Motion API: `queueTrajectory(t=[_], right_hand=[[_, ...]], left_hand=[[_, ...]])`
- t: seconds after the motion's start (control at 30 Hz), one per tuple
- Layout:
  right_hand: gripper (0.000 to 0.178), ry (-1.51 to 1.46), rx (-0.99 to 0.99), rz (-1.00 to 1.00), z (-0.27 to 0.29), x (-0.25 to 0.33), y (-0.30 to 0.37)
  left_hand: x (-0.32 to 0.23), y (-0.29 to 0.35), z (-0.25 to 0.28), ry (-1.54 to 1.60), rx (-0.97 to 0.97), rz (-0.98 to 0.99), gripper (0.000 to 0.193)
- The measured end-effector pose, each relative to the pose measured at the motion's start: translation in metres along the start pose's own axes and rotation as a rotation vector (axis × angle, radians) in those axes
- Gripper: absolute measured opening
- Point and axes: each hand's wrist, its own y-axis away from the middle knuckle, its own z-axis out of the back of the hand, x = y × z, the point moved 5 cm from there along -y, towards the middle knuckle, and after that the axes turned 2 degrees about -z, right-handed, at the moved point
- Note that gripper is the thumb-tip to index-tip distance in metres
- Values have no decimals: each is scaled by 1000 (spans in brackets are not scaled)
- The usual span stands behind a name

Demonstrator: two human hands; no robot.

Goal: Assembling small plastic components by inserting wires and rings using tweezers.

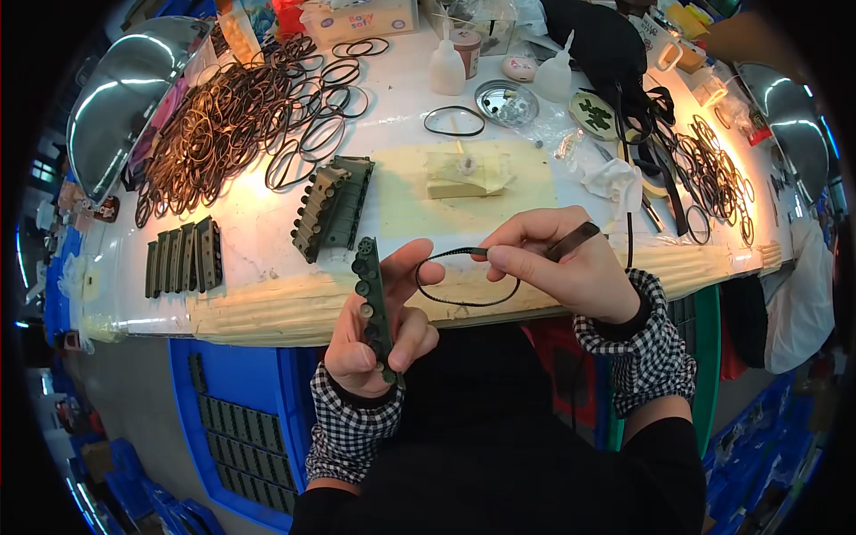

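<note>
My left hand (349, 343) is closed around a dark green toy-tank side piece (369, 294), held upright with a row of small round wheels along it. My right hand (548, 267) pinches a dark, flat-ended tool (573, 241) that looks like tweezers. At its tip, by my right thumb and fingers, hangs a thin black toothed track loop (470, 304). The loop's left end lies close to my left fingertips; whether they touch it, I cannot tell. Beyond my left hand, several similar green wheeled pieces (334, 207) stand stacked on the table.
A big heap of black loops (223, 134) lies at the back left, more loops (713, 174) at the right. Green pieces (184, 257) stand near the left edge. A taped block (465, 176), white squeeze bottles (448, 67) and a metal dish (506, 102) are ahead. Below is a blue crate (236, 366).
</note>
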Motion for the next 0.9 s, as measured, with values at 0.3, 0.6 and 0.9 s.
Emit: queueTrajectory(t=[0.3, 0.6, 0.9], right_hand=[[22, 522, -114, 516, -8, 42, 15], [8, 430, -245, 379, -20, 39, 6], [11, 642, -96, 641, -28, 43, 13]], left_hand=[[-3, -7, -7, -434, -276, -138, 37], [19, -5, -13, -616, -240, -29, 31], [12, -5, -26, -884, -95, 169, 42]])
